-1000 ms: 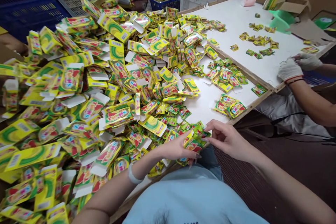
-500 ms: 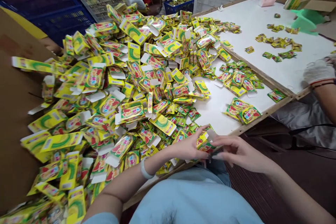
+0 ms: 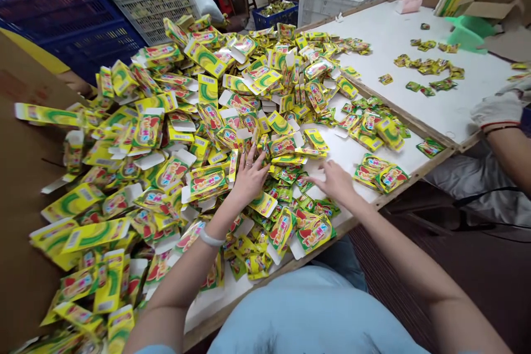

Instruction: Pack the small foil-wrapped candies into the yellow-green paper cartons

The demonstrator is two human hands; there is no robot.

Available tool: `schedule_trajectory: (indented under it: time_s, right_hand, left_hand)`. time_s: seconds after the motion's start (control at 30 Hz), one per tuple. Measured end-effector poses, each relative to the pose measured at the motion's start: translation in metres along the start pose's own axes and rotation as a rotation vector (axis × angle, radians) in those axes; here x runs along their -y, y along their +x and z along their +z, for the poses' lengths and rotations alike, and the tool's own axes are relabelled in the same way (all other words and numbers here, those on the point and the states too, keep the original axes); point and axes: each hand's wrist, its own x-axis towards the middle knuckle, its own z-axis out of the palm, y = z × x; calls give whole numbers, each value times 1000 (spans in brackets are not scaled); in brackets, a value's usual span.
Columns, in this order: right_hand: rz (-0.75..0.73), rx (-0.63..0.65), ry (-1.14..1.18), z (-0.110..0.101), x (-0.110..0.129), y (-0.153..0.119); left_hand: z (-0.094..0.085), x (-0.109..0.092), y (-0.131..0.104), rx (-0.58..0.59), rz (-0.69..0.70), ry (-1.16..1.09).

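Observation:
My left hand (image 3: 250, 177) reaches onto the heap of yellow-and-green candy boxes (image 3: 207, 180), palm down with its fingers spread. Its fingertips touch or hover just over boxes in the middle, and it closes on none of them. To the right, my right hand (image 3: 337, 183) is open above the white tabletop (image 3: 327, 144), thumb and fingers apart with nothing visible in them. Small green candy packets (image 3: 305, 182) lie loose between the hands. Nearer to me, a watermelon-printed box (image 3: 313, 234) rests by the wooden edge, its white flap out.
A small group of boxes (image 3: 380, 171) lies right of my right hand. A wooden strip (image 3: 398, 108) divides the table. Beyond it are scattered packets (image 3: 431, 66) and a co-worker's gloved hand (image 3: 498, 108). A cardboard wall (image 3: 29, 177) borders the heap at left.
My hands have parted and moved forward from the front edge, leaving the box they held. The left is now over the heap. Another yellow box shows on the farther group at right.

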Motion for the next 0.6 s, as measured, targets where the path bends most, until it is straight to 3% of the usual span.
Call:
schedule_trajectory:
  time_s: [0.07, 0.13, 0.27, 0.33, 0.47, 0.6]
  right_hand:
    - [117, 33, 80, 31, 19, 12]
    - [163, 59, 163, 44, 27, 16]
    - [174, 66, 321, 27, 15, 5]
    - [175, 52, 550, 17, 13, -5]
    - [129, 38, 1160, 19, 41, -20]
    - [146, -30, 1189, 26, 75, -24]
  left_hand:
    - [-7, -3, -4, -98, -23, -120]
    - [-13, -9, -10, -197, -79, -310]
    - [-17, -28, -15, -233, -311, -774]
    - [-13, -44, -14, -203, -373, -980]
    - [-4, -85, -12, -144, -398, -1293]
    - [-1, -108, -19, -124, -429, -1406]
